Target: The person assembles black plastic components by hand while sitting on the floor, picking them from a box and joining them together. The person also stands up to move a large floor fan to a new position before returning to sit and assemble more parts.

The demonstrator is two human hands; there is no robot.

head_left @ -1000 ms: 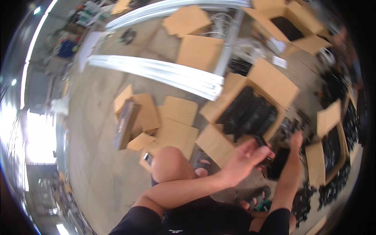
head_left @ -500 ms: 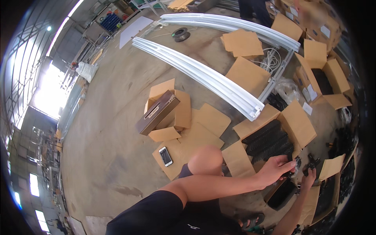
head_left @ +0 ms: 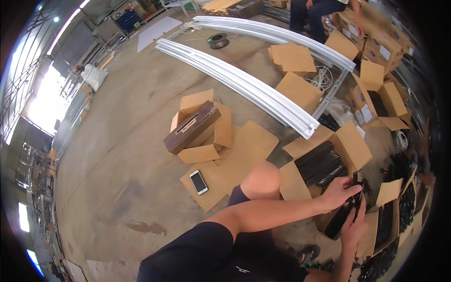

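While left-hand fingers [head_left: 351, 190] and right-hand fingers [head_left: 361, 209] grip a black part [head_left: 355, 178] near the carton's [head_left: 352, 144] edge, concrete floor [head_left: 127, 110] stretches leftward.

The person's left hand [head_left: 339, 193] and right hand [head_left: 353, 229] both held a small black part [head_left: 355, 177] beside an open box [head_left: 353, 145] with rows of black pieces [head_left: 317, 162] inside. A phone [head_left: 198, 182] lay on flattened cardboard [head_left: 253, 141]; near it, a dark brown case [head_left: 191, 128] rested slanted across a carton [head_left: 224, 125]. Long white rails [head_left: 235, 86] stretched over the floor [head_left: 117, 155], a spool [head_left: 218, 41] between them. Farther back, another person [head_left: 312, 21] in dark trousers was near stacked boxes [head_left: 383, 54].
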